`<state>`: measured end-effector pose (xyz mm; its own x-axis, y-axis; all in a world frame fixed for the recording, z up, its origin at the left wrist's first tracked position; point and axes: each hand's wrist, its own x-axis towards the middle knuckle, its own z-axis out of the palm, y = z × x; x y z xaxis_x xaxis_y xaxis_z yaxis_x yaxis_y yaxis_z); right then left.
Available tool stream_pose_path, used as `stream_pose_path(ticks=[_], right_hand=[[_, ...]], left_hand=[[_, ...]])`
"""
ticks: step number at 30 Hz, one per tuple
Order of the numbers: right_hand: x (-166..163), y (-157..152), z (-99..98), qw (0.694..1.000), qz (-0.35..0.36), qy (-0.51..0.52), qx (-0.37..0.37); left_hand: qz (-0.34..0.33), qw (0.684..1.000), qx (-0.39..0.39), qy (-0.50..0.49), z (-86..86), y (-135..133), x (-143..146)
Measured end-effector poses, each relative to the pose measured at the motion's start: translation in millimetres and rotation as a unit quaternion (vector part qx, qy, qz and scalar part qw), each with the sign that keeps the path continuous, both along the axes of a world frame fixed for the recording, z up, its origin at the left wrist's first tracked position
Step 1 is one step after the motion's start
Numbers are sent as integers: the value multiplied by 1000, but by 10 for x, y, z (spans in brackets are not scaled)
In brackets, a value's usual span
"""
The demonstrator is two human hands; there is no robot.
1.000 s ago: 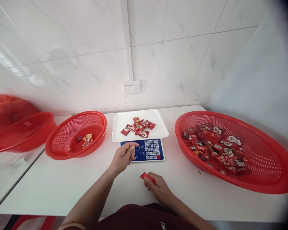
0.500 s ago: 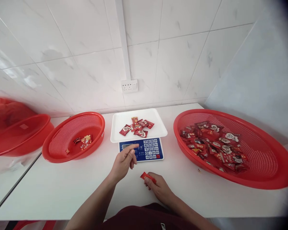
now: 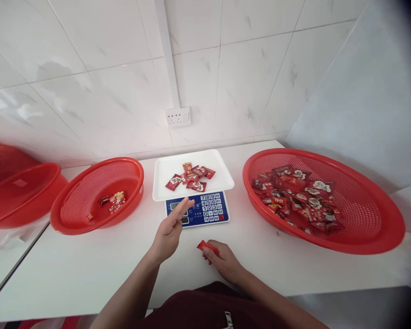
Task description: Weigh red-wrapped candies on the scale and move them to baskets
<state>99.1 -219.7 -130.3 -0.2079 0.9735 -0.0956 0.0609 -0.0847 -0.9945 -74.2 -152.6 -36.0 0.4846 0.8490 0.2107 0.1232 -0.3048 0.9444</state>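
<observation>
My right hand (image 3: 223,261) grips a small red snack packet (image 3: 207,247) between thumb and fingers, low over the white table in front of the scale. My left hand (image 3: 171,229) is open and empty, its fingers stretched forward over the display side of the blue digital scale (image 3: 195,223). On top of the scale sits a white tray (image 3: 160,171) holding several red packets (image 3: 196,171) and one with a gold end. At the right, a large red basket (image 3: 373,224) holds a heap of similar wrapped packets (image 3: 304,201).
On the left stands a smaller red basket (image 3: 71,196) with a few packets (image 3: 116,201) in it. Beyond it, another red basket (image 3: 27,205) is partly cut off. A wall socket (image 3: 178,117) is behind the scale. A tiny scrap (image 3: 278,234) lies beside the large basket.
My left hand's fingers have straightened from a loose curl and turned upward over the scale. My right hand still holds the packet. The camera view has shifted slightly.
</observation>
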Motion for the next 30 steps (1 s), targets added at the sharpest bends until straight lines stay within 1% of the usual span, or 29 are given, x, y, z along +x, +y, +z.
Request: stream_pose_path(ticks=[3,6,8,10,12,13,15,16,17,19,20,21,22,24,27,29,30], right_hand=[[-29,4,16,1000,-15,17,-2],[-46,17,33,999,-32,43,-2],[6,24,96,997,-50,58,-2],[146,10,252,995,-69,64,22],[390,-23,511,991,-94,45,79],[551,-40,664,987,-112,18,112],[937,-51,966,970,-176,-59,158],[1151,-39,1093,959,-208,-107,160],[1369,-15,1193,949,-231,-160,142],[1786,65,1298,925,-260,-264,85],[1968,115,1308,915,-255,-310,49],[2123,168,1296,908,-232,-348,10],[2246,221,1270,903,-203,-379,-10],[2390,321,1199,893,-116,-434,-32],[2394,450,1101,858,-15,-509,-66],[2328,519,1047,834,11,-545,-89],[2295,547,1022,827,15,-554,-90]], left_hand=[[-23,998,9,-49,-9,-9,1],[-12,997,-1,-79,-28,-15,-4],[-3,998,-29,-62,-66,-12,-12],[-12,997,-75,-10,-134,-18,-5],[-42,990,-122,61,-229,-49,36],[-60,984,-143,92,-283,-75,71],[-99,971,-180,118,-401,-140,165],[-116,966,-201,116,-460,-172,218],[-131,960,-222,108,-518,-202,271],[-155,949,-261,89,-622,-242,361],[-165,943,-275,83,-665,-252,394],[-174,939,-285,79,-699,-253,418],[-181,936,-291,77,-725,-249,434],[-188,933,-299,72,-751,-228,444],[-179,931,-314,55,-739,-189,437],[-170,929,-325,44,-718,-169,431],[-168,928,-329,37,-709,-163,430]])
